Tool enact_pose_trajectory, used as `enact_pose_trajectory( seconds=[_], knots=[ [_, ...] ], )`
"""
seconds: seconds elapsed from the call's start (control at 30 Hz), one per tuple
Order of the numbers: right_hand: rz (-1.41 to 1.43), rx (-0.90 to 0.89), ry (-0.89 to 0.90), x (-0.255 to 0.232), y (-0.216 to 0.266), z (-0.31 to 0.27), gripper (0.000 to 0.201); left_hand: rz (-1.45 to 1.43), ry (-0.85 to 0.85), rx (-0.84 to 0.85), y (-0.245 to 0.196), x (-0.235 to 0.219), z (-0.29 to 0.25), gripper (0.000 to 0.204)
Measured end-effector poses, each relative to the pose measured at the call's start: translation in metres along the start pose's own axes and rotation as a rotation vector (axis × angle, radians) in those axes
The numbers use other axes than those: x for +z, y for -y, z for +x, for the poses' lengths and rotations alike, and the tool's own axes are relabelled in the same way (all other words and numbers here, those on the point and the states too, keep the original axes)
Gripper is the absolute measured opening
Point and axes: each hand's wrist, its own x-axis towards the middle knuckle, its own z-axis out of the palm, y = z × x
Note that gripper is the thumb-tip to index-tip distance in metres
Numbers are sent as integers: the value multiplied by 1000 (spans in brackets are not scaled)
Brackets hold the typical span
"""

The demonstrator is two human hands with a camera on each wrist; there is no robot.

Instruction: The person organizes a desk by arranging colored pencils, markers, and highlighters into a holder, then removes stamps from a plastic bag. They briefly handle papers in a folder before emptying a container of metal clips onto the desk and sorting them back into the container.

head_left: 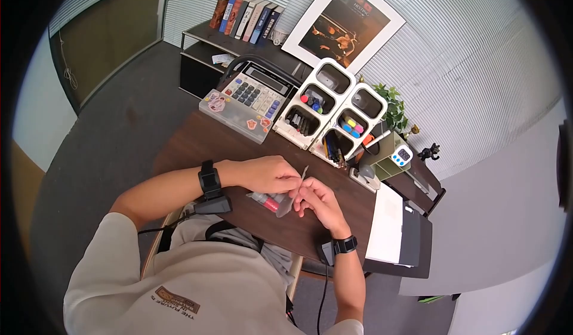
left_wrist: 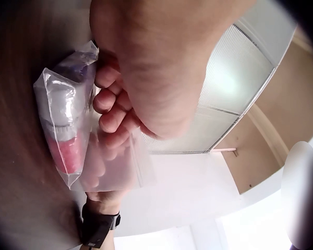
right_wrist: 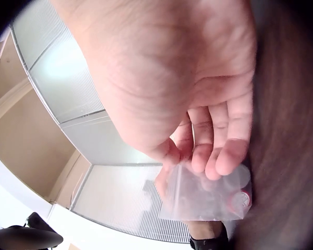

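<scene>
A clear zip-seal plastic bag (head_left: 285, 207) lies low over the dark table between both hands. Inside it are a pinkish-red piece (left_wrist: 69, 155) and whitish cylindrical pieces (left_wrist: 62, 107). My left hand (head_left: 268, 174) pinches the bag's upper edge from the left, its fingers curled. From the right, my right hand (head_left: 322, 202) pinches the same zip edge between thumb and forefinger; its other fingers (right_wrist: 230, 156) bend loosely beside the plastic. In the right wrist view, a round red-rimmed end (right_wrist: 241, 200) shows through the bag's lower corner.
Beyond the hands stand a translucent stickered case (head_left: 236, 117), a large calculator (head_left: 256, 90) and a white organizer (head_left: 295, 137) with pens and markers. White paper (head_left: 385, 224) lies at the right. Books (head_left: 245, 19) and a framed poster (head_left: 346, 25) stand behind.
</scene>
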Motion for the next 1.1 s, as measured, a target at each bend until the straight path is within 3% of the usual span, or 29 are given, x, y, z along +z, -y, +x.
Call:
enact_pose_trajectory(
  seconds=[0.37, 0.83, 1.1],
  knots=[
    [-116, 5, -3, 6, -2, 1, 20, 204, 21, 96, 8, 5, 1, 30],
    [-131, 66, -58, 10, 6, -3, 9, 170, 13, 66, 8, 6, 0, 22],
    [-301, -26, -128, 10, 2, -4, 13, 152, -7, 120, 16, 11, 2, 18]
  ],
)
